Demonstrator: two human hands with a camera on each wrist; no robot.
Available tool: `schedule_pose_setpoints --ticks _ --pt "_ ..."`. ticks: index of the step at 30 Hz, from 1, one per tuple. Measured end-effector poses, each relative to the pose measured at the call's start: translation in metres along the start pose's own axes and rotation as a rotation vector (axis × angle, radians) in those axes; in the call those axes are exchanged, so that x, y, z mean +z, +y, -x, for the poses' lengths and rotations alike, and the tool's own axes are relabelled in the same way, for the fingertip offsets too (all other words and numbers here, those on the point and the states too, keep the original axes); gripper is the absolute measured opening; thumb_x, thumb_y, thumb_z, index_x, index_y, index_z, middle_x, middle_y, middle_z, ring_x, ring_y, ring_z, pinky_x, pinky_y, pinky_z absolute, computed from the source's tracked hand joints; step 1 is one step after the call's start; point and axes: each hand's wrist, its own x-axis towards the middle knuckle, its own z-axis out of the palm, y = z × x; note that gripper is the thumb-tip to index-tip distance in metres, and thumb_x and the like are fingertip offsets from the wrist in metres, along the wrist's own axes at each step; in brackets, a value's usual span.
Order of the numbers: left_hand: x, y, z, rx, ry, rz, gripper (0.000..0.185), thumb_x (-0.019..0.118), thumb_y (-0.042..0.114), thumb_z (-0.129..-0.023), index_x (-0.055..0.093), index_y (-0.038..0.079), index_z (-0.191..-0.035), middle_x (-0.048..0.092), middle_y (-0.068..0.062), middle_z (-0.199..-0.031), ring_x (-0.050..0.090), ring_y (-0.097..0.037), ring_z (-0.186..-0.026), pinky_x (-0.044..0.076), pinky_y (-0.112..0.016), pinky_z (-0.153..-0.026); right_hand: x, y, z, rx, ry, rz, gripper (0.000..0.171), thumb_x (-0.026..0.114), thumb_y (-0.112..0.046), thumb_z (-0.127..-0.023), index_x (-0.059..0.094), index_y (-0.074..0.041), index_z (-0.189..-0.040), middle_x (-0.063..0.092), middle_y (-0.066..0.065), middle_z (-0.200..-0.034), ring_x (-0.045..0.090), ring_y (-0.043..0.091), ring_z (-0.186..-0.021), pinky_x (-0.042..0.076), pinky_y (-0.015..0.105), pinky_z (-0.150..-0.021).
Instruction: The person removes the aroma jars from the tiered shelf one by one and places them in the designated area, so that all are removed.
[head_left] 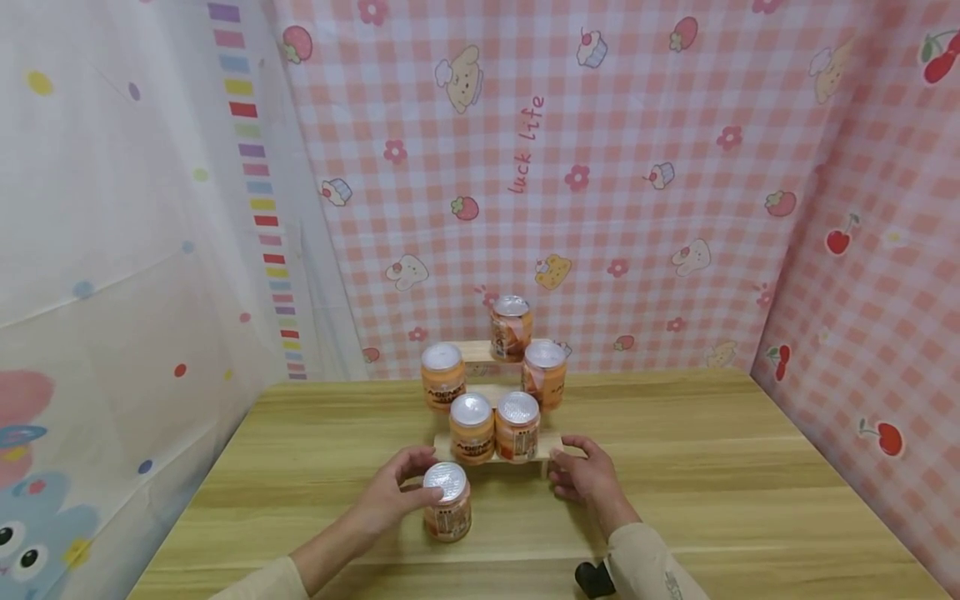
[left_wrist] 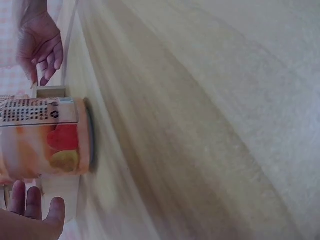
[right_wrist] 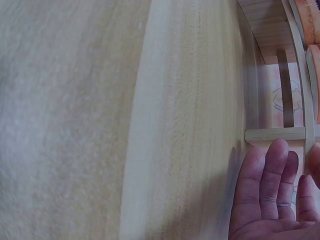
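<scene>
My left hand is beside a jar with a silver lid and orange label that stands upright on the table. Its thumb overlaps the lid's near edge in the head view, and its fingers reach toward the left end of a tiered wooden stand. In the left wrist view, loosely extended fingers show beside the jar. My right hand pinches the right end of the stand's lowest step between thumb and index finger, the other fingers extended below. Two matching jars, one the left jar, occupy that step.
Higher on the stand are a left jar, a right jar and a top jar. A black object lies by the right sleeve. Behind the wood-grain table hangs a pink checked cloth.
</scene>
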Motion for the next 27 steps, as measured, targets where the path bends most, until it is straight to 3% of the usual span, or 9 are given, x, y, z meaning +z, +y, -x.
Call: schedule_pose_setpoints --ticks 11,15,21,27 --pt "-0.013 0.024 0.0 0.043 0.07 0.003 0.049 0.071 0.012 -0.078 0.048 -0.001 -0.12 0.05 -0.022 -0.118 0.046 -0.03 -0.111 0.041 -0.031 -0.089 0.0 0.0 0.0 0.002 0.001 -0.007 0.041 0.061 -0.013 -0.087 0.045 -0.005 -0.124 0.063 0.005 -0.076 0.061 0.016 -0.059 0.05 0.035 -0.053" --pt "-0.018 0.036 -0.002 0.067 0.074 0.001 0.046 0.069 0.013 -0.08 0.049 0.002 -0.12 0.052 -0.019 -0.116 0.046 -0.032 -0.111 0.043 -0.03 -0.087 0.0 0.0 0.0 0.003 0.002 -0.005 0.041 0.061 -0.012 -0.087 0.045 -0.005 -0.124 0.063 0.005 -0.075 0.061 0.016 -0.058 0.05 0.035 -0.052" --pt "-0.022 0.059 -0.005 0.087 0.073 -0.017 0.047 0.069 0.017 -0.08 0.048 0.005 -0.12 0.055 -0.012 -0.114 0.047 -0.03 -0.111 0.044 -0.033 -0.087 0.0 0.0 -0.001 -0.006 0.001 -0.014 0.04 0.062 -0.012 -0.086 0.046 -0.005 -0.122 0.063 0.005 -0.073 0.061 0.016 -0.058 0.05 0.034 -0.051" --pt "-0.026 0.088 -0.017 0.116 0.072 -0.033 0.052 0.066 0.017 -0.083 0.042 0.001 -0.126 0.051 -0.018 -0.119 0.046 -0.028 -0.113 0.04 -0.036 -0.09 0.0 0.001 0.0 -0.01 0.002 -0.018 0.04 0.062 -0.012 -0.086 0.046 -0.004 -0.122 0.063 0.006 -0.074 0.06 0.016 -0.057 0.05 0.034 -0.051"
